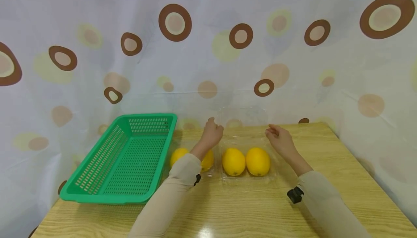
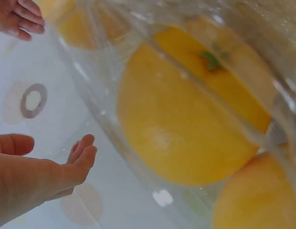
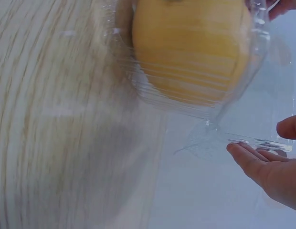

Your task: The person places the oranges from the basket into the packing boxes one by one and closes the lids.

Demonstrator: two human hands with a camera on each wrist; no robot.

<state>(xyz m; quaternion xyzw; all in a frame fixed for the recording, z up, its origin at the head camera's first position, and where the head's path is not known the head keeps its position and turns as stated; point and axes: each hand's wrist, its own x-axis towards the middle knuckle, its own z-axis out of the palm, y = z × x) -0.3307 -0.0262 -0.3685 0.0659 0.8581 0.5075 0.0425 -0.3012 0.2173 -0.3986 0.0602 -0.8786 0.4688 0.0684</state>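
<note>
A clear plastic clamshell box [image 1: 249, 180] stands on the table with its lid [image 1: 242, 113] raised at the back. Two oval yellow fruits lie side by side in its base, a left fruit [image 1: 233, 162] and a right fruit [image 1: 258, 162]. My left hand [image 1: 212, 133] is by the lid's left side; its fingers extend, thumb apart, in the left wrist view [image 2: 47, 174]. On the other side, my right hand [image 1: 279, 138] has its fingertips at the lid's right edge, thumb spread away from the fingers in the right wrist view. Whether the left hand touches the lid, I cannot tell.
A green plastic basket [image 1: 159, 176] stands at the left of the wooden table [image 1: 247, 212]. Between it and the box, partly behind my left arm, is another clear box with yellow fruits [image 1: 178, 155]. A patterned curtain [image 1: 202, 68] hangs behind the table.
</note>
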